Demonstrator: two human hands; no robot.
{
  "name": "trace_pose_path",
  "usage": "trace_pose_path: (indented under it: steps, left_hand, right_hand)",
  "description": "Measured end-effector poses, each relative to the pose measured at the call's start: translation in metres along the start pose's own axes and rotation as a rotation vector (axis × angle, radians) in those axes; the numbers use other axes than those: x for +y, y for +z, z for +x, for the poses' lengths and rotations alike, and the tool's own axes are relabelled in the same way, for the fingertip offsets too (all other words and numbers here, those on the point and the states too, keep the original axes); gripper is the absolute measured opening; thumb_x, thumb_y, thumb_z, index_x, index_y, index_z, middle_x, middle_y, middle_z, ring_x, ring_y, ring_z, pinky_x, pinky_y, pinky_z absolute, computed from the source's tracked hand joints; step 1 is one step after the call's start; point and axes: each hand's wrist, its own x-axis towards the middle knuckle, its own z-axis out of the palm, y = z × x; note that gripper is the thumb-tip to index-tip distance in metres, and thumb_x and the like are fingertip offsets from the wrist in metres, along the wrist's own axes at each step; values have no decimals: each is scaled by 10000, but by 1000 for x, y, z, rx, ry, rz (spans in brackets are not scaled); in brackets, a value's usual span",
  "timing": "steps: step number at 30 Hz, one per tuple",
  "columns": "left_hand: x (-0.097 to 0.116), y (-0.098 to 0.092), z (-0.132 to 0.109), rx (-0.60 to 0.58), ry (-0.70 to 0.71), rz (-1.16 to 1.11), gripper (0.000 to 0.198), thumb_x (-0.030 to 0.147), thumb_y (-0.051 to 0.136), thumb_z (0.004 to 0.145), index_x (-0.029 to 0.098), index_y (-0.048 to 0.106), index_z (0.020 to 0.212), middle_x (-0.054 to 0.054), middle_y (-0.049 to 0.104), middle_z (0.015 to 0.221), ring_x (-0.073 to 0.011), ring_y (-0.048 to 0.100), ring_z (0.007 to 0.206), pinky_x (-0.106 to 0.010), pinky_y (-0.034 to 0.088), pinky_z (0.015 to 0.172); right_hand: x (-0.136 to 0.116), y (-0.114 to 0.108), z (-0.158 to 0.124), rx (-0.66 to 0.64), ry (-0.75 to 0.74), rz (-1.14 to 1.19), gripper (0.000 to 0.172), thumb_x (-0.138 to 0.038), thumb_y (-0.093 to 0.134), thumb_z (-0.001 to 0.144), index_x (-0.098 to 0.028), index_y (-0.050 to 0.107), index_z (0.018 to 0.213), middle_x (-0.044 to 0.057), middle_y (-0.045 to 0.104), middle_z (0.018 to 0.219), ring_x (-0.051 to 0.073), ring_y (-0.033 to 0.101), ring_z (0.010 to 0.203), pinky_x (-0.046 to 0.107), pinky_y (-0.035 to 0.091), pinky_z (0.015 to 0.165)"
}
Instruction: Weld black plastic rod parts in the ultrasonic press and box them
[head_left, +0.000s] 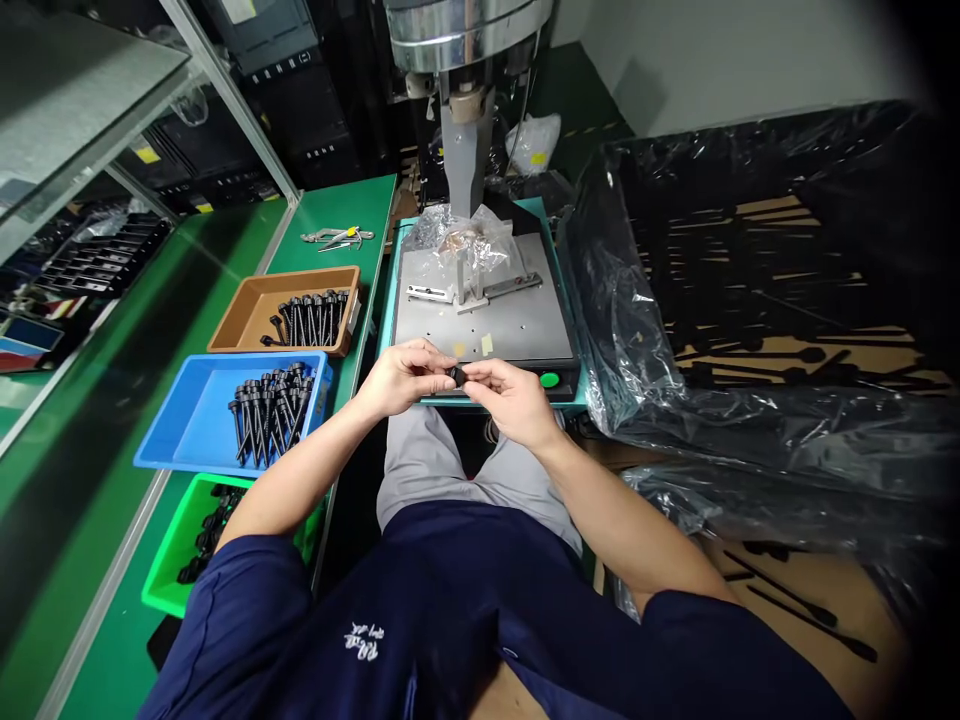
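Observation:
Between both hands, just above the front edge of the press's grey base plate (420,335), is a small black part (457,376); its exact kind is too small to make out. My left hand (407,377) pinches it from the left with thumb and forefinger. From the right, the fingertips of my right hand (511,395) close on the same part. Behind the hands, a metal fixture (471,297) wrapped in part by clear plastic stands on the plate, under the press ram (463,150). A green button (550,380) sits right of my right hand.
On the green bench at left are a brown bin (244,305) and a blue bin (187,410) of black rod-like parts, and a green bin (169,560) of small black parts. Pliers (337,237) lie behind. At right, black plastic sheeting (637,330) surrounds long black parts on cardboard.

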Motion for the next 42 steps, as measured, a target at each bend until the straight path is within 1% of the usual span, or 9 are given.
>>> trace_pose_path:
  steps: [3,7,10,13,18,24,31,37,42]
  left_hand:
    - [1,-1,1,-12,-16,-8,375,482,890,643,186,813,860,-74,697,834,-168,652,754,-303,538,708]
    - [-1,-2,2,-3,-124,-52,432,486,913,589,158,811,851,-73,699,792,-163,642,700,-293,523,651]
    - [-3,-1,3,-3,-229,-103,492,494,928,539,127,805,845,-77,708,766,-169,644,674,-293,518,627]
    - [-3,0,3,-1,-264,-110,500,479,934,528,114,805,845,-83,717,765,-172,645,672,-295,517,629]
    - [-1,1,3,0,-219,-75,477,492,909,579,124,812,867,-86,719,794,-171,641,695,-295,505,635]
    - [1,2,6,-47,-153,-54,449,502,899,604,162,818,886,-76,706,807,-173,646,721,-299,507,649]
    - [-2,5,10,-70,-126,-30,430,506,898,608,172,818,868,-77,709,816,-178,652,736,-302,516,671]
    - [-6,12,20,-14,-131,-76,456,521,898,598,159,814,863,-78,702,814,-180,643,717,-313,507,656]
    - [-14,20,46,-30,-120,-59,476,490,872,655,129,787,954,-74,708,844,-188,653,791,-333,522,760]
  right_hand:
    - [0,1,-3,-22,9,7,250,-347,658,870,-184,722,1047,53,741,882,185,685,727,328,593,692]
    - [-8,3,-11,97,-234,-297,192,-281,581,962,-234,741,1056,74,748,1016,230,698,953,391,571,911]
    - [-10,4,-14,101,-378,-416,220,-246,540,993,-231,742,1077,91,749,1008,240,700,936,397,571,892]
    - [-7,1,-13,84,-425,-490,238,-227,527,996,-224,746,1091,102,749,1028,251,698,912,413,574,859]
    - [-10,-8,-6,11,-341,-453,220,-231,552,975,-224,757,1056,83,755,1032,244,703,920,399,574,878]
    - [-17,-15,-1,-15,-107,-229,181,-266,646,894,-221,753,1033,30,765,930,212,721,811,334,592,792]
    - [-18,-17,2,-23,-182,-314,151,-233,633,892,-237,752,985,23,763,943,211,717,854,327,579,826]
    - [-8,-14,3,88,-231,-280,156,-255,606,919,-232,740,997,53,749,983,215,706,908,343,570,861]
    - [19,-17,18,11,25,-28,387,-376,594,917,-195,629,1258,57,702,978,142,642,640,288,546,611]
